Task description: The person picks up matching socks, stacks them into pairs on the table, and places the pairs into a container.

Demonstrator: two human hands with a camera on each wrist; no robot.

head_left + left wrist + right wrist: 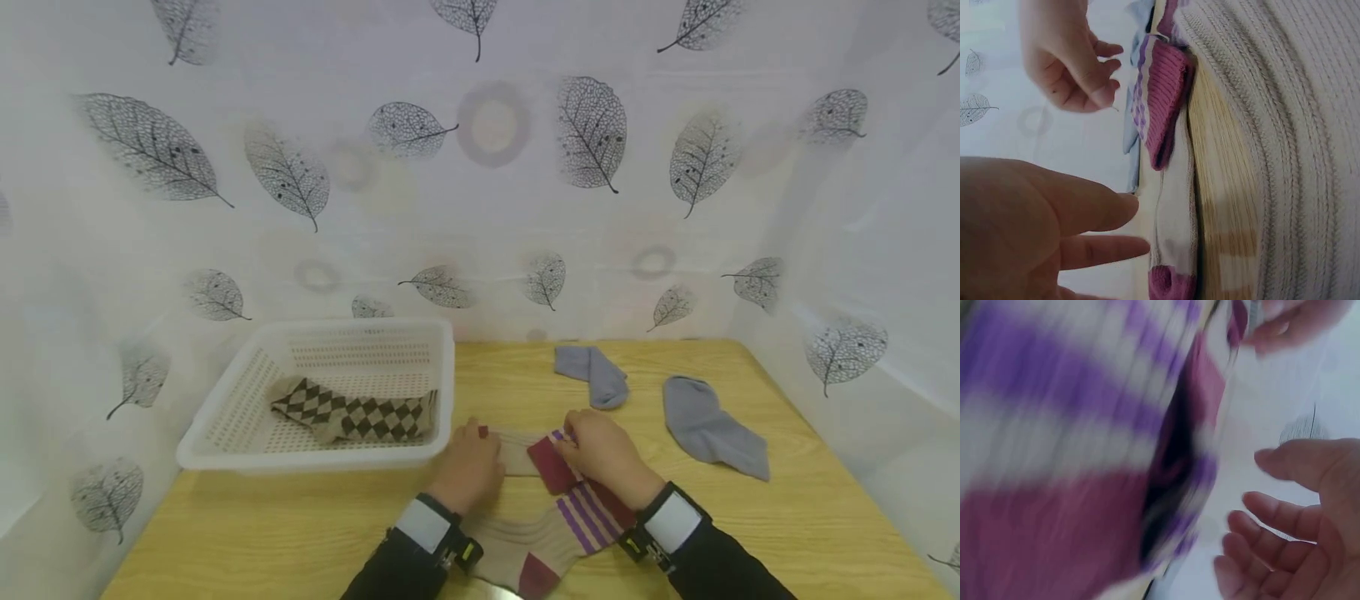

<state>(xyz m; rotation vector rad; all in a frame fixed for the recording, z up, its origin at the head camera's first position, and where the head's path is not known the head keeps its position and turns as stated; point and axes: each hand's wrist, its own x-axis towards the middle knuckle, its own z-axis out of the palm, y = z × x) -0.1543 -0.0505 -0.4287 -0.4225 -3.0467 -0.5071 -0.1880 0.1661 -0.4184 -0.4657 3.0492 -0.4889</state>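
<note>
Two beige socks with purple stripes and maroon cuffs, heels or toes lie between my hands. The farther sock stretches sideways, its maroon cuff turned toward the right. Nearer to me, the other striped sock lies bent, its cuff end partly under the right forearm. My left hand hovers at the farther sock's toe end, fingers extended and apart in the left wrist view. Over the cuff is my right hand; its fingers are loosely bent with nothing between them in the right wrist view.
A white plastic basket at the left holds brown-and-beige argyle socks. Two grey socks, one folded over and one flatter, lie at the back right of the wooden table. A leaf-patterned curtain encloses the back and sides.
</note>
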